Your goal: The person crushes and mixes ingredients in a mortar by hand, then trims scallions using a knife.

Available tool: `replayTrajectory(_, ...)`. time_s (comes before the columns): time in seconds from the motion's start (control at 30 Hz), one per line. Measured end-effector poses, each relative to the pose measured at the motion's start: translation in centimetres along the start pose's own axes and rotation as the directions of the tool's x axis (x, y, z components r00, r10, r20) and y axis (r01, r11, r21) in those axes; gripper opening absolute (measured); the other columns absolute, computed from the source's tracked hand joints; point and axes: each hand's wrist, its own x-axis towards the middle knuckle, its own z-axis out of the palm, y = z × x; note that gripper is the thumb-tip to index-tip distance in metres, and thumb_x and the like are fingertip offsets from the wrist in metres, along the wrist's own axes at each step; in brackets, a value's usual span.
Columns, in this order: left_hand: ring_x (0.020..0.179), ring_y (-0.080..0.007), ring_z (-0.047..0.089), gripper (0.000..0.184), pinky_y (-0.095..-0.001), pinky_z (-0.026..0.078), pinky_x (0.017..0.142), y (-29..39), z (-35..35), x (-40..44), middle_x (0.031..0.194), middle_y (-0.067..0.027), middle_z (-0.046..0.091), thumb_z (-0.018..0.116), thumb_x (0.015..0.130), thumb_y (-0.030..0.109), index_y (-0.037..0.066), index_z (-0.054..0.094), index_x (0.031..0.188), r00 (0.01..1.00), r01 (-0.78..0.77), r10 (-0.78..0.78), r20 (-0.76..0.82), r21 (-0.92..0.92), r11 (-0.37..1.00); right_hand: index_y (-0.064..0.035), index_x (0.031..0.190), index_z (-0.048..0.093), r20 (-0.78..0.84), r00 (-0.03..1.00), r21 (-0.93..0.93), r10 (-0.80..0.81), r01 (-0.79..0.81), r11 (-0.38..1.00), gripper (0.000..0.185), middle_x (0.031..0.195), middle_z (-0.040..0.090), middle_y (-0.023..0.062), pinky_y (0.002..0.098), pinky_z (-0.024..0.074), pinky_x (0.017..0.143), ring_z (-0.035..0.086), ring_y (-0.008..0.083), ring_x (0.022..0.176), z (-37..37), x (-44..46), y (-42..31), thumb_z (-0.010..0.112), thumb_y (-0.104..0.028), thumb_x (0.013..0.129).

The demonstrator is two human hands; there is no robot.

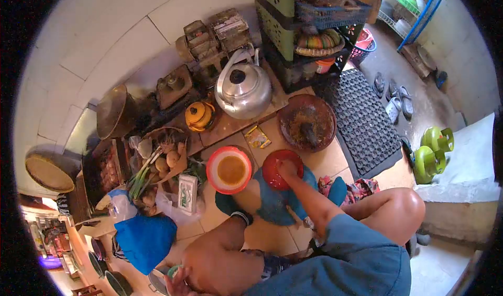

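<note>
While inside the red bowl (271,178), right fingers (284,166) unclear, apart or together; mortar (326,119) and red-rimmed bowl (211,170) near.

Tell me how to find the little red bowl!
Start at the big silver kettle and look lower in the picture. The little red bowl sits below the dark mortar, right of the red-rimmed white bowl. Only it is bright red inside, with the right hand in it.

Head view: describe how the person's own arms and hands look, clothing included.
The right arm has a loose blue-grey sleeve and is bare below it. The right hand and left hand are both ungloved; the left sleeve is unclear.
</note>
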Motion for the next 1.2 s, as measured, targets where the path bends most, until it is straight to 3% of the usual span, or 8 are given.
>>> replayTrajectory(0.1,0.096,-0.0287,0.052,0.063,-0.0404,0.043,0.085,0.5,0.8,0.8,0.11,-0.019,0.051,0.038,0.087,0.048,-0.002,0.036,0.125,0.999,-0.033,0.033,0.017,-0.006,0.999,-0.0125,0.073,0.056,0.517,0.822,0.616,0.24,-0.552,0.562,0.029,0.056,0.05,0.0028,0.0286,0.0379,0.041,0.047,0.0144,0.047,-2.7,-0.8,-1.3,0.049,-0.036,0.088)
replayTrajectory(0.23,0.098,-0.0313,0.051,0.064,-0.0425,0.041,0.087,1.1,1.3,1.3,0.111,-0.0223,0.05,0.039,0.086,0.048,-0.007,0.038,0.121,0.998,-0.057,0.057,0.034,-0.015,0.998,-0.0156,0.068,0.052,0.786,0.601,0.616,0.143,-0.746,-0.252,0.027,0.049,0.041,-0.0017,0.0229,0.0277,0.035,0.037,0.0117,0.04,-6.6,-1.3,-4.5,0.049,-0.033,0.089)
replayTrajectory(0.33,0.1,-0.0333,0.051,0.066,-0.0441,0.04,0.088,1.5,1.4,1.3,0.111,-0.0247,0.049,0.04,0.085,0.047,-0.01,0.04,0.117,0.996,-0.068,0.069,0.05,-0.02,0.997,-0.0152,0.069,0.052,0.58,0.786,0.763,-0.216,-0.616,-0.196,0.025,0.05,0.042,-0.0021,0.0231,0.0286,0.035,0.037,0.0094,0.041,-9.9,0.8,-5.5,0.051,-0.032,0.088)
replayTrajectory(0.43,0.098,-0.0339,0.051,0.067,-0.0448,0.041,0.086,3.0,1.4,1.7,0.108,-0.0258,0.05,0.041,0.084,0.049,-0.011,0.042,0.114,0.994,-0.029,0.027,0.106,0.017,0.999,-0.0145,0.07,0.05,0.503,0.86,0.863,0.083,-0.496,-0.096,0.022,0.054,0.044,-0.0016,0.022,0.0313,0.037,0.039,0.0099,0.042,-14.7,5.1,-8.2,0.049,-0.027,0.088)
replayTrajectory(0.63,0.09,-0.0333,0.055,0.06,-0.0423,0.044,0.08,2.3,1.4,1.7,0.099,-0.0246,0.055,0.04,0.085,0.043,-0.011,0.046,0.109,0.997,-0.073,0.073,0.029,0.025,0.997,-0.0097,0.078,0.054,0.153,0.981,0.245,-0.12,0.08,0.966,0.012,0.068,0.055,0.0056,0.036,0.0454,0.055,0.055,0.0205,0.062,-18.5,10.2,-7.7,0.052,-0.021,0.083)
replayTrajectory(0.77,0.088,-0.0334,0.056,0.052,-0.0431,0.045,0.08,2.8,1.8,2.3,0.098,-0.0242,0.056,0.042,0.084,0.035,-0.011,0.048,0.107,0.996,-0.044,0.049,0.079,-0.062,0.997,-0.0067,0.089,0.06,0.075,0.881,-0.565,-0.466,0.423,0.709,0.02,0.084,0.064,0.0141,0.0442,0.0481,0.073,0.062,0.031,0.082,-20.0,11.8,-5.7,0.057,-0.022,0.077)
replayTrajectory(1.03,0.089,-0.035,0.055,0.051,-0.0417,0.045,0.08,0.3,4.1,2.3,0.098,-0.0261,0.056,0.047,0.078,0.032,-0.009,0.051,0.107,0.981,-0.158,0.153,-0.12,-0.036,0.987,-0.0015,0.107,0.054,-0.251,0.768,-0.812,-0.589,0.164,0.56,0.048,0.083,0.063,0.018,0.0416,0.048,0.073,0.062,0.0304,0.076,-16.8,8.4,-1.0,0.06,-0.036,0.074)
replayTrajectory(1.2,0.09,-0.0352,0.055,0.052,-0.0418,0.045,0.081,-0.3,5.2,2.4,0.099,-0.0265,0.056,0.047,0.078,0.033,-0.009,0.051,0.107,0.988,-0.116,0.115,-0.104,-0.002,0.993,-0.0007,0.123,0.042,-0.03,0.868,-0.768,-0.496,0.297,0.567,0.06,0.085,0.061,0.0194,0.0436,0.0455,0.08,0.061,0.0331,0.08,-20.1,9.0,-1.7,0.056,-0.037,0.077)
